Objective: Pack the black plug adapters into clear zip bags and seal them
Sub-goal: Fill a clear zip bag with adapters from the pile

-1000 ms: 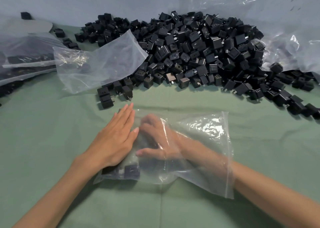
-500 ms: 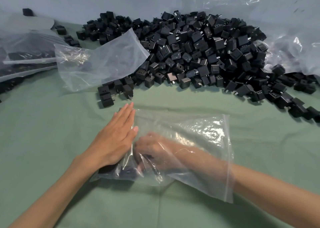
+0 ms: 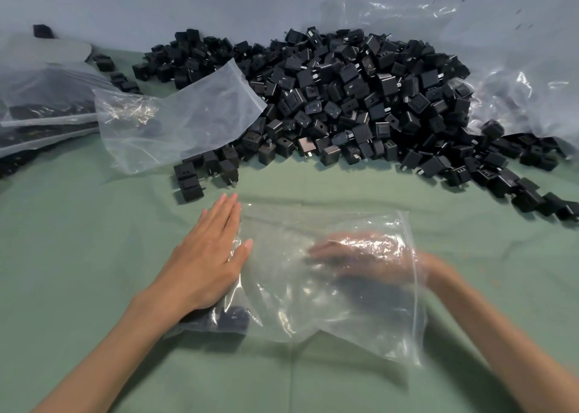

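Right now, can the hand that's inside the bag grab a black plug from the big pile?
Probably not yet. The right hand sits inside the clear zip bag, so plastic covers it. It would have to slide out first; the pile of adapters lies beyond the bag.

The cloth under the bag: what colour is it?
The cloth is plain pale green, best seen in the head view.
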Motion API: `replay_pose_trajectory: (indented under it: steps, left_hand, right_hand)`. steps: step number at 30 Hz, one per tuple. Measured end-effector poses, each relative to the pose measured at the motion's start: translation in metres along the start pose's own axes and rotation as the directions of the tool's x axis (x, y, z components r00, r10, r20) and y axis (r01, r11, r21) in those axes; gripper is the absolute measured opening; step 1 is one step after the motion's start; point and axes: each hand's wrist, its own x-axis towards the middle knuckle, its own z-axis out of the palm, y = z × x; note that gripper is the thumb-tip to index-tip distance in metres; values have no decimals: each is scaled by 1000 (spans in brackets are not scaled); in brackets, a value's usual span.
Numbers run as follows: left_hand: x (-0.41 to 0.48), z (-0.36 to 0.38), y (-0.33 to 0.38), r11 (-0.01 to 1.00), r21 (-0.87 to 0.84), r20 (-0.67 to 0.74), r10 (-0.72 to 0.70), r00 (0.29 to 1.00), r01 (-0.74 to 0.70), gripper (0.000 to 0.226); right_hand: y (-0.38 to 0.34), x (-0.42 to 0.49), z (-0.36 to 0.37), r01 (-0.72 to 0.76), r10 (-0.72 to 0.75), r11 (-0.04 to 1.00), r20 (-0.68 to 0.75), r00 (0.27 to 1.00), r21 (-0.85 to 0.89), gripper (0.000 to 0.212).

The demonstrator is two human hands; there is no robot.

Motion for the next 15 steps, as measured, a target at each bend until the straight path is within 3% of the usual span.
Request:
replay_pose_trajectory:
  steps: [1,2,4,6,8,9,11,13,15]
  left_hand:
    - [0,1,-1,1000,1,-6,-4,1000,4,72]
    - [-1,2,-1,1000,-2,-13,-8,1000,8,74]
    - [-2,3,-1,1000,-12,-12,-13,1000,13,77]
    - [-2,3,-2,1000,-21,-9,-20,1000,20,79]
    - [-2,2,-2,999,-25,-10,-25,1000,25,80]
    - [-2,2,-1,999,-27,-12,-25,1000,25,80]
    - [-2,1,0,999,-31,-15,-21,1000,20,79]
    - [-2,0,0,999,-37,-16,-17,1000,17,78]
    - [-3,0,1,999,-48,-15,-19,1000,18,79]
  right_hand:
    - [4,-31,-23,-179,174,976,52,983,121,30]
    - [9,-55,-43,-300,307,929,3,952,216,23]
    - [26,-71,-66,-371,398,915,-200,895,160,29]
    - [38,-59,-89,-414,427,899,-492,759,141,31]
    - [38,-24,-112,-371,303,925,-743,597,79,25]
    - [37,2,-117,-368,214,929,-761,612,-35,19]
    - [37,58,-115,-388,102,869,-657,747,-307,25]
    - [44,105,-108,-485,202,697,-505,839,-527,42]
    - [51,131,-98,-562,319,478,-463,827,-675,50]
